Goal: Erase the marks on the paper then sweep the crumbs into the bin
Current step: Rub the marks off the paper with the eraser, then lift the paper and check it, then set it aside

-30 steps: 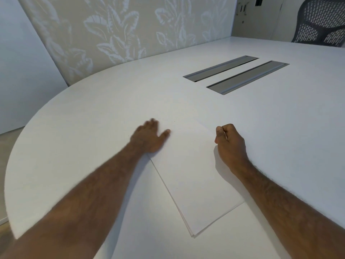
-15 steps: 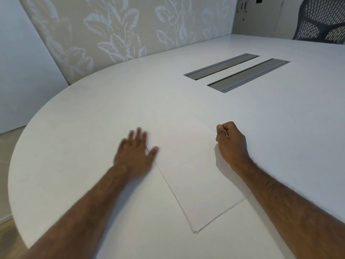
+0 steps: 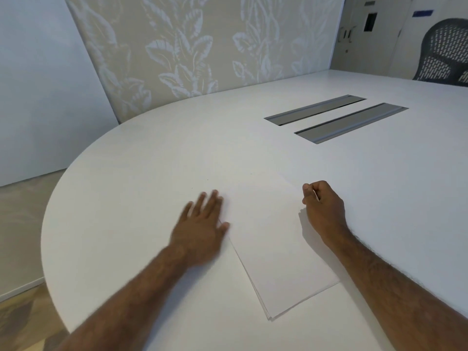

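A thin stack of white paper sheets (image 3: 276,249) lies at lower centre on the white rounded surface (image 3: 152,153). The left hand (image 3: 202,224), fingers straight, is flat at its left edge; the right hand (image 3: 323,203) pinches something small and pale. The sheets look light and slippery, so they are best pinned flat.

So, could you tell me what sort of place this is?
Probably an office meeting room: a large white conference table with two cable hatches, a mesh office chair, and a leaf-patterned wall panel.
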Motion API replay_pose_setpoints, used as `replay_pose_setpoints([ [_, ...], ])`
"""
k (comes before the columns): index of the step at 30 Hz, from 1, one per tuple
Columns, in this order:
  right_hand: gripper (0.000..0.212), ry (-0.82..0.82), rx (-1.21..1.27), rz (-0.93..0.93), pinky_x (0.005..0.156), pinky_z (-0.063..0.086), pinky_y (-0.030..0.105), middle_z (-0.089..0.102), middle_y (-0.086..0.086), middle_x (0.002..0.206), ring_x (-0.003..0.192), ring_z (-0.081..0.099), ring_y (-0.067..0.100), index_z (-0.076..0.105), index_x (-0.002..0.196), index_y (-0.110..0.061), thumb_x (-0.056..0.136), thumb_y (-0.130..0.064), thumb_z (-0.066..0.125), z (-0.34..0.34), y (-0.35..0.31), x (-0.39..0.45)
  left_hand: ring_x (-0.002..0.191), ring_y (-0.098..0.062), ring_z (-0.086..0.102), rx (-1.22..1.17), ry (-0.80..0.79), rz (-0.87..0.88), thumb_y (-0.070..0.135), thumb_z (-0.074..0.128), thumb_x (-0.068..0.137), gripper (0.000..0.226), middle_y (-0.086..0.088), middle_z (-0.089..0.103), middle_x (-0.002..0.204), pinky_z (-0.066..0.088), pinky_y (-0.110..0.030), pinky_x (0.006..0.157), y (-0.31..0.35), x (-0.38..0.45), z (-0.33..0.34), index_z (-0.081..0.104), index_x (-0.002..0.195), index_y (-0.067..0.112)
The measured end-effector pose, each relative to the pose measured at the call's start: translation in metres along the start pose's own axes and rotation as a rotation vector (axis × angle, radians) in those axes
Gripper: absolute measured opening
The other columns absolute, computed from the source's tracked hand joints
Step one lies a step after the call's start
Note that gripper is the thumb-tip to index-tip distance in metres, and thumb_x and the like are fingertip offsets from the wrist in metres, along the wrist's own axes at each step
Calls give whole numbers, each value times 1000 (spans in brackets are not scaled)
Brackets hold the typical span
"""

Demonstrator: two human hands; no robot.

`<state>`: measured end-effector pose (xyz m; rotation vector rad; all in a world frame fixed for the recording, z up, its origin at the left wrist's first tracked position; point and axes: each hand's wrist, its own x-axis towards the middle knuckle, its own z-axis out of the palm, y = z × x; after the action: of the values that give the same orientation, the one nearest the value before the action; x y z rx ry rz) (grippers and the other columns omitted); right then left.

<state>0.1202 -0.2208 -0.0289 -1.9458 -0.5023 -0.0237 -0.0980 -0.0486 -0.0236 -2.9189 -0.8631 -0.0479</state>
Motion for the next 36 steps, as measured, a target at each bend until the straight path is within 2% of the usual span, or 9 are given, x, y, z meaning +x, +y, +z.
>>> replay_pose_setpoints([
  [3, 21, 12, 17, 20, 57, 37, 21, 66, -8, 73, 68, 58, 5, 53, 78, -25, 94, -38, 49, -1, 0, 1, 150, -19, -16, 26, 4, -142, 60, 11, 97, 75, 0, -18, 163, -6, -40, 122, -22, 1, -5, -7, 156, 16],
  [7, 18, 38, 33, 8, 57, 37, 20, 65, -12, 71, 69, 58, 2, 55, 79, -26, 91, -39, 51, -3, -3, 0, 148, -12, -21, -201, -79, 101, 90, 2, 73, 102, 12, -25, 159, -9, -36, 120, 5, -6, -2, -12, 155, 30],
  [13, 17, 4, 69, 106, 78, 54, 37, 69, -3, 86, 81, 67, 23, 62, 96, -28, 82, -23, 54, -15, -10, 10, 152, -25, -7, -109, -97, -102, 62, 19, 98, 81, -10, -6, 165, -2, -39, 122, -20, 3, 0, 1, 156, 9],
  [17, 28, 141, -332, -81, 85, 46, 38, 60, 16, 111, 99, 60, 37, 64, 111, -14, 85, -11, 53, -43, -3, 26, 151, -24, 12, -316, -6, -121, 44, 33, 102, 66, -8, 17, 163, 10, -37, 122, -20, 10, -5, 17, 155, 8],
  [22, 29, 93, -913, -11, 80, 45, 38, 54, 14, 108, 103, 53, 33, 65, 114, -18, 88, -16, 52, -66, 22, 30, 132, -30, 41, -445, 59, -208, 36, 43, 99, 55, -9, 49, 143, 37, -40, 106, -6, 10, -10, 37, 148, 11],
  [26, 26, 158, -1047, -85, 78, 41, 39, 57, 14, 102, 100, 50, 33, 65, 106, -13, 86, -28, 58, -62, 15, 27, 117, -28, 54, -757, 72, -365, 41, 51, 95, 48, -6, 60, 130, 45, -35, 97, 6, 17, -23, 53, 132, 9],
  [30, 23, 100, -721, -247, 76, 45, 40, 59, 16, 98, 96, 54, 36, 66, 95, -10, 87, -31, 61, -37, -3, 14, 105, -40, 61, -1298, -20, -581, 39, 61, 90, 63, -20, 65, 119, 47, -41, 95, 11, 30, -35, 48, 132, -7],
  [32, 22, -32, -639, -220, 78, 45, 38, 59, 15, 101, 98, 54, 35, 65, 97, -10, 90, -30, 57, -21, -3, 5, 84, -31, 62, -1465, -88, -628, 37, 64, 87, 53, -14, 64, 93, 50, -37, 82, 14, 35, -44, 58, 123, -2],
  [36, 24, -60, -721, -264, 75, 45, 38, 57, 13, 98, 93, 52, 31, 61, 97, -8, 92, -29, 52, -9, 5, -3, 77, -27, 67, -1639, -195, -694, 33, 65, 84, 29, -10, 71, 85, 53, -35, 73, 16, 45, -61, 61, 104, 12],
])
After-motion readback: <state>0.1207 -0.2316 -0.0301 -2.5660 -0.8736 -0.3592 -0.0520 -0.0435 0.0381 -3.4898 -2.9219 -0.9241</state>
